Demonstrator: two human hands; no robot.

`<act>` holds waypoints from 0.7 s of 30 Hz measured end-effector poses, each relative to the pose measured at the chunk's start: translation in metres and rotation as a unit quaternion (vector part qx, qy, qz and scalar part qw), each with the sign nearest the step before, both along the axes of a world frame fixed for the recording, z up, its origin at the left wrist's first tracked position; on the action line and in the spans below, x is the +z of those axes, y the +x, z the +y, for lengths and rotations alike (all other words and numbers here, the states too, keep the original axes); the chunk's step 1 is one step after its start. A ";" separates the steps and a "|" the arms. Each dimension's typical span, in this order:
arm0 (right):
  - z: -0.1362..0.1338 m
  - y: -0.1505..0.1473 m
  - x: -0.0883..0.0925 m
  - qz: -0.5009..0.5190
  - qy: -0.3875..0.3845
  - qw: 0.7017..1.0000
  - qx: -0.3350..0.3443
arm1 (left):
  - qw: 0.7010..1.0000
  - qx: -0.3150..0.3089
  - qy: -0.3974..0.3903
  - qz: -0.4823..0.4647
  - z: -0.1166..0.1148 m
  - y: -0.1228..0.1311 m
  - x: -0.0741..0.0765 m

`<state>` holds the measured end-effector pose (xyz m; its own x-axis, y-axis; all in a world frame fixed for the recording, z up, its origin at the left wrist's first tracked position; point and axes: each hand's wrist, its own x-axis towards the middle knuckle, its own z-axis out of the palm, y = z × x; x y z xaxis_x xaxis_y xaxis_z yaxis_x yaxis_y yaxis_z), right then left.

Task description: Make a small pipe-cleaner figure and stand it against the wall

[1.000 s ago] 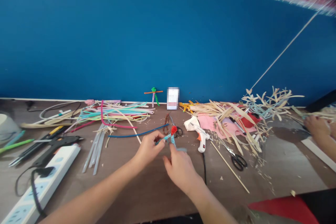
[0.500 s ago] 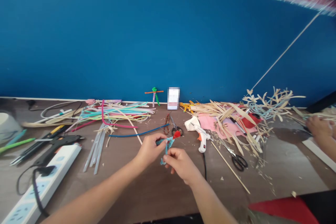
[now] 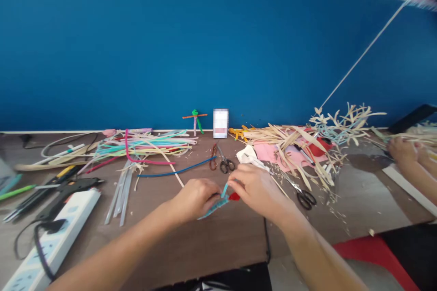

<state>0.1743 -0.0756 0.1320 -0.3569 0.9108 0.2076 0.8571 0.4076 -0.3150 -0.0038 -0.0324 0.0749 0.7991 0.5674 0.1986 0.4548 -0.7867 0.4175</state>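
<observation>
My left hand (image 3: 198, 199) is closed around a light blue twisted pipe cleaner (image 3: 215, 207) with a red tuft (image 3: 234, 196) at its right end. A short light blue end sticks up from it, and my right hand (image 3: 256, 189) pinches the tip between thumb and forefinger. The two hands are close together over the table's front half. Just beyond them lie black-handled scissors (image 3: 226, 163), a brown beaded loop (image 3: 213, 158) and a dark blue pipe cleaner (image 3: 177, 173). A white glue gun (image 3: 254, 160) is partly hidden behind my right hand.
Left are a white power strip (image 3: 58, 236), a black glue gun (image 3: 71, 191), glue sticks (image 3: 119, 191) and piled pipe cleaners (image 3: 146, 143). Right are pale strips (image 3: 290, 138) and more scissors (image 3: 305, 198). A pipe-cleaner figure (image 3: 195, 122) stands behind. A co-worker's hands (image 3: 406, 152) are far right.
My right hand has moved up and right, from below the pipe cleaner to pinching its raised end. The red tuft has dropped lower, and the view has shifted slightly right.
</observation>
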 end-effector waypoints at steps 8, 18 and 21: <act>0.044 0.017 0.009 0.041 -0.159 0.974 0.158 | 0.984 -0.160 -0.054 -0.051 -0.014 -0.003 0.026; 0.041 0.017 -0.060 0.293 -0.334 0.881 0.163 | 0.927 0.181 -0.152 -0.290 -0.007 -0.006 -0.002; 0.030 0.006 -0.076 0.328 -0.358 0.861 0.154 | 0.902 0.210 -0.187 -0.326 -0.006 0.000 -0.009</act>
